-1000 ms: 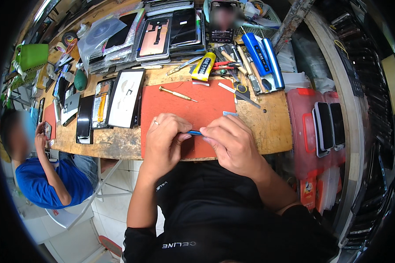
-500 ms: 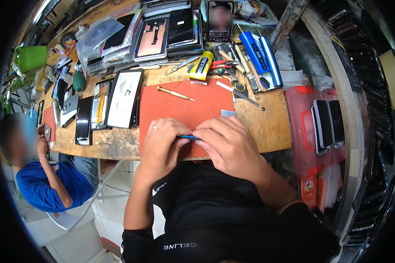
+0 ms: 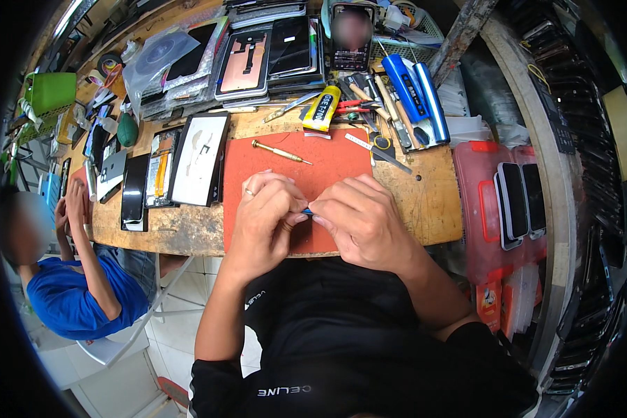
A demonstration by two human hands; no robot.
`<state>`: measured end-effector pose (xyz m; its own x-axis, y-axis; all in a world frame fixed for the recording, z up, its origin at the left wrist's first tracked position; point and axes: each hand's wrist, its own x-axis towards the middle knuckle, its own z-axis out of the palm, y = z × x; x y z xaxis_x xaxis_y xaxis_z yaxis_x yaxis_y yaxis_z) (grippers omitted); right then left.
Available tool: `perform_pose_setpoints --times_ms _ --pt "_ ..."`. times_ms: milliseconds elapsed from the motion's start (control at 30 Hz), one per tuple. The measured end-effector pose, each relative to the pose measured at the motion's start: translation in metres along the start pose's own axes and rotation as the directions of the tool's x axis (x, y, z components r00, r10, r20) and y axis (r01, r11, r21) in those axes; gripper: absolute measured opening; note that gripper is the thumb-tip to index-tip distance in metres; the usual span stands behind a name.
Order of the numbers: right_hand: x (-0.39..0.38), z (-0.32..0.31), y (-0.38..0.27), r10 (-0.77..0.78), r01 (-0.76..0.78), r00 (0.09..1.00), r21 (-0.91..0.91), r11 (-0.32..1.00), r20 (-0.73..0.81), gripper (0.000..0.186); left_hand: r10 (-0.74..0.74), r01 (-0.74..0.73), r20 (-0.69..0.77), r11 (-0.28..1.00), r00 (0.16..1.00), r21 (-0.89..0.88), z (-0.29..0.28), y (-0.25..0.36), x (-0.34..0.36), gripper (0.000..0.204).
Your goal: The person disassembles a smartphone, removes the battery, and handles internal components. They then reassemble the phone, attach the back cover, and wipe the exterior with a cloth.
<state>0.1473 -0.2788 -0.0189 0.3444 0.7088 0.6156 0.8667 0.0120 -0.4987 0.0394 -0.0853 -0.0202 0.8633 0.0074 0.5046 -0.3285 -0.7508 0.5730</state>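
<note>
Head view: the left hand [image 3: 263, 219] and the right hand [image 3: 362, 221] nearly meet above the red mat [image 3: 334, 164], both pinching a small, narrow blue piece [image 3: 306, 211] between thumb and fingers, which hide most of it. Beyond them, a gold screwdriver [image 3: 282, 152] lies on the mat, tip toward the right. Around it, the wooden counter [image 3: 435, 191] carries a yellow tube [image 3: 322, 109] behind and a white-faced panel [image 3: 200, 157] at left.

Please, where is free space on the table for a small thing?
The table has mostly bare wood between its right edge and the right hand; the mat is free between screwdriver and right hand. The back is crowded: tablets, tube, tools.
</note>
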Motion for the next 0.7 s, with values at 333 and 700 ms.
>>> perform_pose_setpoints --times_ms 333,700 --pt "-0.006 -0.001 -0.003 0.100 -0.099 0.994 0.039 0.994 -0.034 0.018 -0.099 0.101 -0.041 0.994 0.994 0.039 -0.021 -0.004 -0.010 0.016" --pt "-0.011 -0.001 -0.007 0.097 -0.095 0.993 0.037 0.995 -0.074 0.018 -0.071 0.063 0.077 0.992 0.995 0.108 -0.030 0.005 -0.004 0.021"
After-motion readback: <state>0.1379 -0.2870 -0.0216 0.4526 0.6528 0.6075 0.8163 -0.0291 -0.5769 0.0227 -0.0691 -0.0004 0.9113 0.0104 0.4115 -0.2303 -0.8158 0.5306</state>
